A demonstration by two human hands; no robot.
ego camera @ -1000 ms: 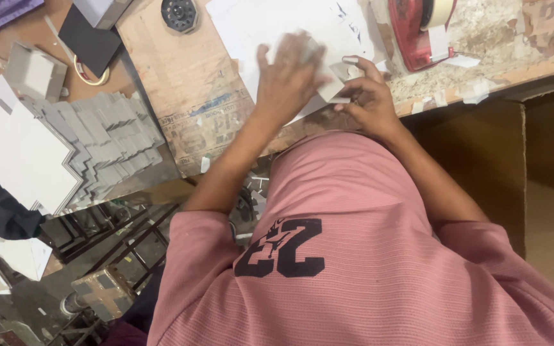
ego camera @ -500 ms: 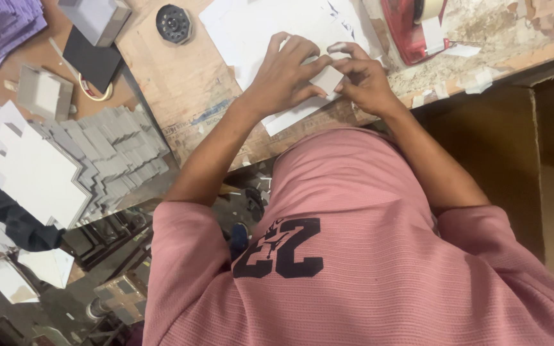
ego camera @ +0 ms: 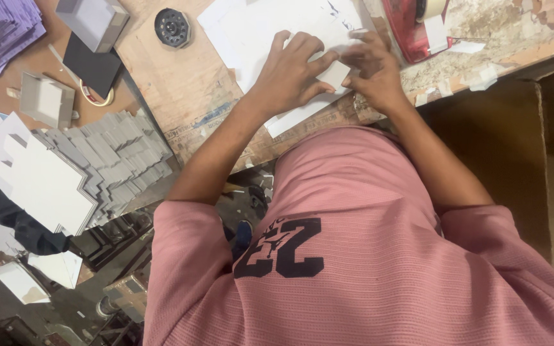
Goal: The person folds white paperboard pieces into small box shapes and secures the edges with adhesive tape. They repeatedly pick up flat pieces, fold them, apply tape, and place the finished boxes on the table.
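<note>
A white card sheet (ego camera: 258, 32) lies on a worn wooden board (ego camera: 181, 90) at the top of the head view. My left hand (ego camera: 290, 72) presses flat on the sheet, fingers spread over its lower edge. Next to it, my right hand (ego camera: 372, 67) pinches a small folded white flap (ego camera: 336, 72) of the same card between fingertips and thumb. The two hands touch at the flap. My pink shirt fills the lower half of the view.
A red tape dispenser (ego camera: 411, 22) stands right of my hands, a black round part (ego camera: 172, 27) to the left. Stacks of grey die-cut cards (ego camera: 113, 160), white cut sheets (ego camera: 40, 179), purple sheets (ego camera: 1, 29) and a grey box (ego camera: 91, 19) lie left. An open brown carton (ego camera: 540, 160) sits right.
The view has drifted down and left a little. Both hands stay on the white card; my right hand's fingers have shifted up along the flap.
</note>
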